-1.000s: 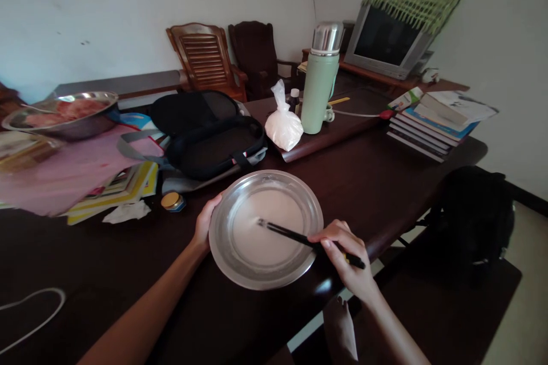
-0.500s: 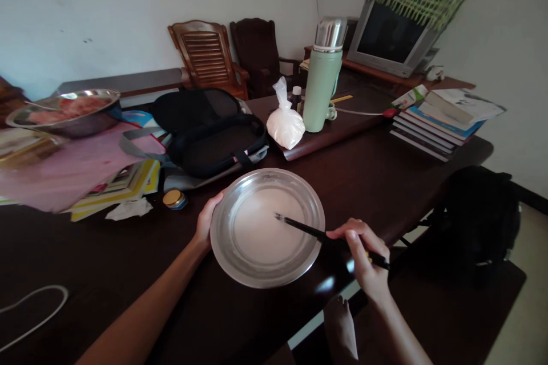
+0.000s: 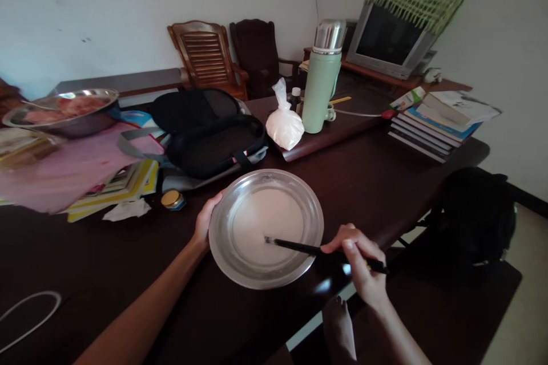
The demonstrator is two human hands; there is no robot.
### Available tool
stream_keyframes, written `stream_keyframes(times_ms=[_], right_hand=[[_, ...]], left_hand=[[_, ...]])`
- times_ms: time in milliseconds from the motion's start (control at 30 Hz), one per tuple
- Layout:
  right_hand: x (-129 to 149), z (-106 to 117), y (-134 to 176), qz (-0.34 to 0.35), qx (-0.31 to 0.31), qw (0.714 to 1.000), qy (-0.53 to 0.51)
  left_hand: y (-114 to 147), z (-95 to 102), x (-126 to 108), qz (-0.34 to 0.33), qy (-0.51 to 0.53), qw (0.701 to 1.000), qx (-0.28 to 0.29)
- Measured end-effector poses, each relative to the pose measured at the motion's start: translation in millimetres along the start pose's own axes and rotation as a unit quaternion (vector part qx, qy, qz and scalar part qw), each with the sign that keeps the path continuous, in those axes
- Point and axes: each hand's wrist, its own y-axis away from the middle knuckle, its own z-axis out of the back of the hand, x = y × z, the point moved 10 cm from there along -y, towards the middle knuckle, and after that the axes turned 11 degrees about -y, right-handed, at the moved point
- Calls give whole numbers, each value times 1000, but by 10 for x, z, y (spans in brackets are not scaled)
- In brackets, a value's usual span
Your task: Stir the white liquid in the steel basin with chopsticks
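A round steel basin of milky whitish liquid stands before me on the dark table. My left hand grips its left rim, with most of the fingers hidden under the side. Black chopsticks are held in my right hand, closed around their rear part at the basin's right. Their pale, wet-looking tips dip into the liquid near the middle. Behind the basin sits a knotted clear plastic bag of white powder, beside a green thermos with a steel cap.
Left of the basin lie a small gold-lidded jar, a crumpled tissue and an open black case. A metal bowl of reddish meat is at far left. Stacked books and a black bag are at right.
The chopstick tips have moved toward me and slightly left through the liquid, my right hand shifting a little with them. My left hand keeps its hold on the basin.
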Motion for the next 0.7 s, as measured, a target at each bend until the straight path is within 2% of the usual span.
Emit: stream_keyframes(times_ms=[67, 100, 200, 267, 433, 467, 600, 633, 700], right_hand=[[36, -82, -13, 14, 39, 999, 36], [59, -73, -18, 24, 37, 998, 52], [88, 115, -15, 30, -35, 997, 59], [74, 175, 1, 17, -57, 998, 36], [62, -87, -8, 14, 44, 998, 30], [63, -88, -11, 19, 43, 998, 40], [36, 163, 3, 9, -65, 997, 32], [28, 183, 9, 4, -73, 997, 18], [24, 108, -1, 1, -37, 999, 3]], left_hand=[[5, -16, -5, -1, 2, 1000, 5], [6, -21, -7, -2, 5, 1000, 8], [0, -20, -3, -6, 9, 1000, 11], [-2, -11, -3, -8, 4, 1000, 9], [6, -12, -17, -8, -5, 1000, 3], [6, -11, -14, -7, -6, 1000, 1], [-7, 9, 1, -6, -4, 1000, -3], [-10, 15, 1, -7, -3, 1000, -3], [-11, 12, -3, -9, -5, 1000, 0]])
